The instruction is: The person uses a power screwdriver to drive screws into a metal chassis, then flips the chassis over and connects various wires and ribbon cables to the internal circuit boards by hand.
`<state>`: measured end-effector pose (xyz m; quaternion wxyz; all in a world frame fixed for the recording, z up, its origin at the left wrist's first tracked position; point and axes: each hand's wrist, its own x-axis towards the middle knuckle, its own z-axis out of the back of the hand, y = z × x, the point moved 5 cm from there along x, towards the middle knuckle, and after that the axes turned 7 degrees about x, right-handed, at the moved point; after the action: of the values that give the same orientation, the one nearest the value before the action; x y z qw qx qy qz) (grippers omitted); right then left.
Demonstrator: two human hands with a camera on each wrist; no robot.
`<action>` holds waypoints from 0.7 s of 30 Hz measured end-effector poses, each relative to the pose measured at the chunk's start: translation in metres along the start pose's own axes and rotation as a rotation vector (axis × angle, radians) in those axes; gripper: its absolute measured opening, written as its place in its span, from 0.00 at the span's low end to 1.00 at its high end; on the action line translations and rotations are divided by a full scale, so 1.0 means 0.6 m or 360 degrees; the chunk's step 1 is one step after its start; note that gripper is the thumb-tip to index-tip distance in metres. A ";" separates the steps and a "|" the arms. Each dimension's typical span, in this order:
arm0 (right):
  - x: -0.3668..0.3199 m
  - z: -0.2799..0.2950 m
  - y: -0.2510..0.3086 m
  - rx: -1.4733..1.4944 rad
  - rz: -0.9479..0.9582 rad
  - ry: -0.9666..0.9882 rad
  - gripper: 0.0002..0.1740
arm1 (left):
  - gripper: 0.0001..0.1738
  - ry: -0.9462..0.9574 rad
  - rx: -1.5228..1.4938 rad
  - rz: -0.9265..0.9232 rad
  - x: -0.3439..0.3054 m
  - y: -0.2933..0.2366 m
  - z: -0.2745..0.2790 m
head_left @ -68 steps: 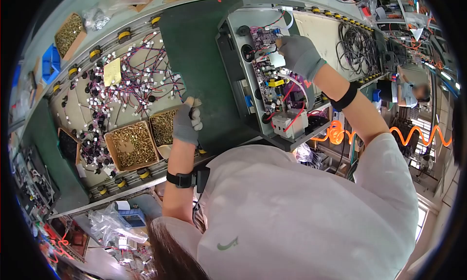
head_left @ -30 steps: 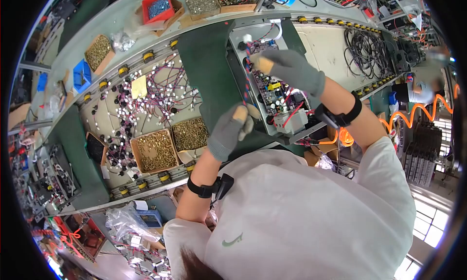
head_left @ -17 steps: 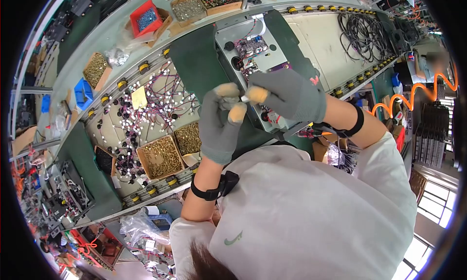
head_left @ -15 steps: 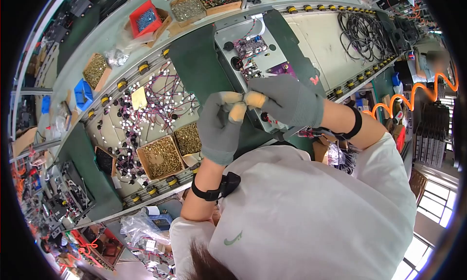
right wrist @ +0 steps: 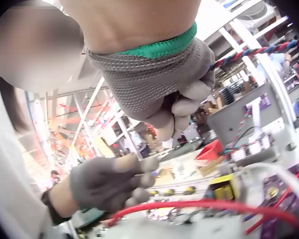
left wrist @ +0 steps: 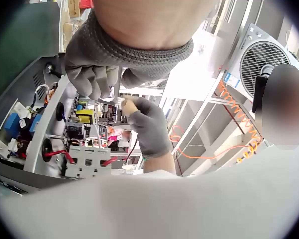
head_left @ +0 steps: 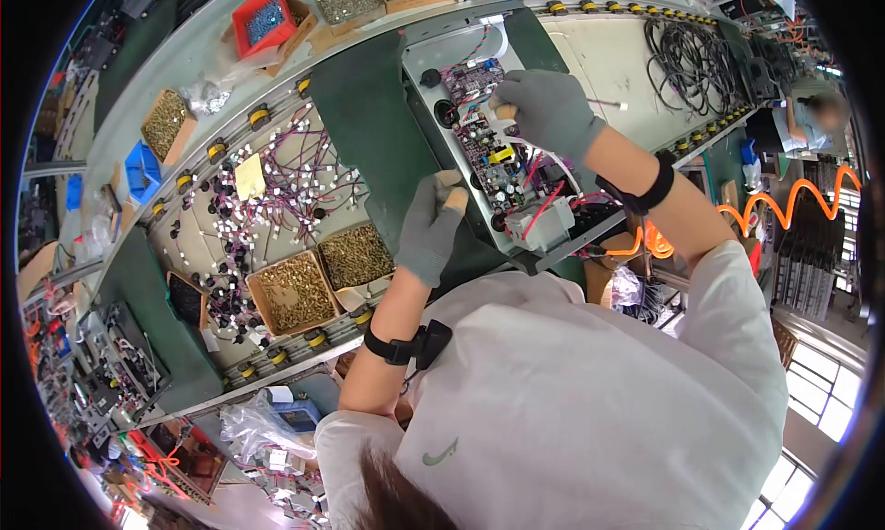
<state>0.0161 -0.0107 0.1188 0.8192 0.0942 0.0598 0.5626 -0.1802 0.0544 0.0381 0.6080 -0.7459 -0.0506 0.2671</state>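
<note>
My gloved right hand (head_left: pixel 553 111) is curled over the right side of an open metal chassis (head_left: pixel 454 51), above its circuit boards (head_left: pixel 481 147). It grips a twisted red, blue and black cable (right wrist: pixel 259 52), which leads out from the fist in the right wrist view. A white-tipped end of the cable (head_left: pixel 608 103) sticks out to the right of that hand in the head view. My gloved left hand (head_left: pixel 431 230) hovers left of the chassis with fingers loosely bent and nothing visible between them. Red wires (head_left: pixel 544 209) run over a metal block (head_left: pixel 551 228) at the chassis's near end.
Cartons of brass-coloured fittings (head_left: pixel 293 292) and a heap of wire harnesses (head_left: pixel 286 184) lie left of the green mat (head_left: pixel 369 115). A coil of black cables (head_left: pixel 682 64) lies right of the chassis. A red bin (head_left: pixel 263 18) stands at the back.
The hands met over the chassis's left edge half a second ago, handling a cable end. Since then my right hand has moved away right and up over the boards; the left stays left of the chassis.
</note>
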 end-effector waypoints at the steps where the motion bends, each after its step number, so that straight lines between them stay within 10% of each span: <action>1: 0.008 -0.008 -0.004 -0.0069 0.0043 0.0017 0.11 | 0.22 0.0032 0.0142 0.0078 0.005 0.019 -0.002; 13: 0.030 -0.037 0.011 -0.0166 0.0380 -0.0025 0.11 | 0.28 0.0338 0.0392 0.0227 0.029 0.069 -0.012; 21: 0.046 -0.042 0.006 -0.0106 0.0074 0.0262 0.09 | 0.27 0.0316 0.0346 0.0175 0.035 0.096 -0.010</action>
<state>0.0178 0.0182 0.0952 0.8008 0.0217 0.1060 0.5890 -0.1743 0.0428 -0.0222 0.6716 -0.7001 0.0800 0.2290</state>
